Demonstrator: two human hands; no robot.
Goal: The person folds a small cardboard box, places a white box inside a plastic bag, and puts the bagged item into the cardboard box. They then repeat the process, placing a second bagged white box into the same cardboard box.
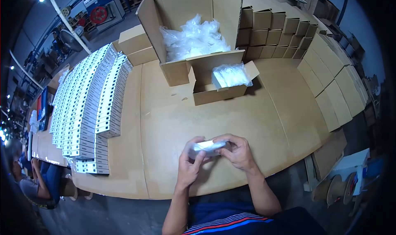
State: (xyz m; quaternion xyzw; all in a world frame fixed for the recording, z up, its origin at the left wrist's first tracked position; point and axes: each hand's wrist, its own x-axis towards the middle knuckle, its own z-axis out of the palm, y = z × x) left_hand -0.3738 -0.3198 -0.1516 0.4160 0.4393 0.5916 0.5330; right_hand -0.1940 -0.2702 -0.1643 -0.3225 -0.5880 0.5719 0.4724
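Observation:
Near the table's front edge, my left hand (190, 162) is closed round one end of a small white item in clear plastic wrap (209, 145). My right hand (237, 153) pinches the other end of it. What the wrap contains is too small to tell. Beyond the hands stands an open small carton (218, 95) with a wrapped clear-plastic bundle (232, 75) at its right side. Behind that, a large open carton (175, 73) holds a heap of clear plastic bags (194, 39).
Stacks of small white boxes (84, 107) cover the table's left part. Brown cartons (276, 32) are piled at the back right, with more cartons (334, 82) along the right edge. A seated person (35, 185) is at the far left. Spools (336, 189) stand below right.

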